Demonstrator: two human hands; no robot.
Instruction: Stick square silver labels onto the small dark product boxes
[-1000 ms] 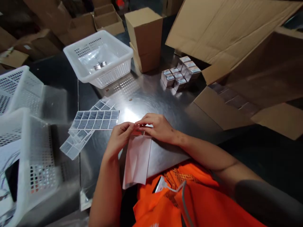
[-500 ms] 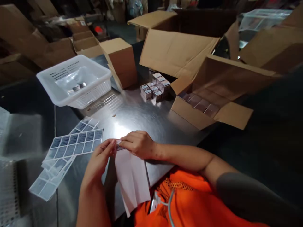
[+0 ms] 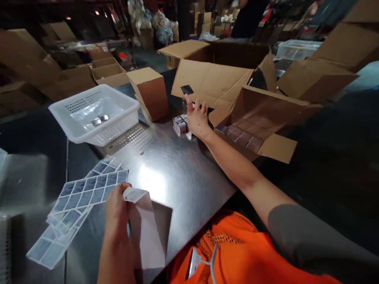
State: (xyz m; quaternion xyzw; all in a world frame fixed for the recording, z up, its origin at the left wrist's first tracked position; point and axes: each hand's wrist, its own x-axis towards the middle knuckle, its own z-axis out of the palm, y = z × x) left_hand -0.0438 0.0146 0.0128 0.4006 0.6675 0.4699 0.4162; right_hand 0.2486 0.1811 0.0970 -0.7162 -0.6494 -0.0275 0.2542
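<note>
My left hand (image 3: 117,215) pinches the top corner of a white backing sheet (image 3: 148,236) near the table's front edge. My right hand (image 3: 197,118) is stretched far out, fingers spread, over a cluster of small silver boxes (image 3: 179,124). A small dark label sticker (image 3: 186,89) clings to its raised fingertip. Sheets of grey labels (image 3: 89,189) lie on the metal table (image 3: 171,165), just left of my left hand.
A white perforated basket (image 3: 74,136) stands at the back left, next to a closed brown box (image 3: 151,92). An open carton (image 3: 275,148) holding more small boxes sits right of my right hand. Other cartons crowd the back. A person (image 3: 248,15) stands far behind.
My right hand left the backing sheet and reached out to the small silver boxes with a sticker on its fingertip. My left hand stayed on the sheet. The view tilted up.
</note>
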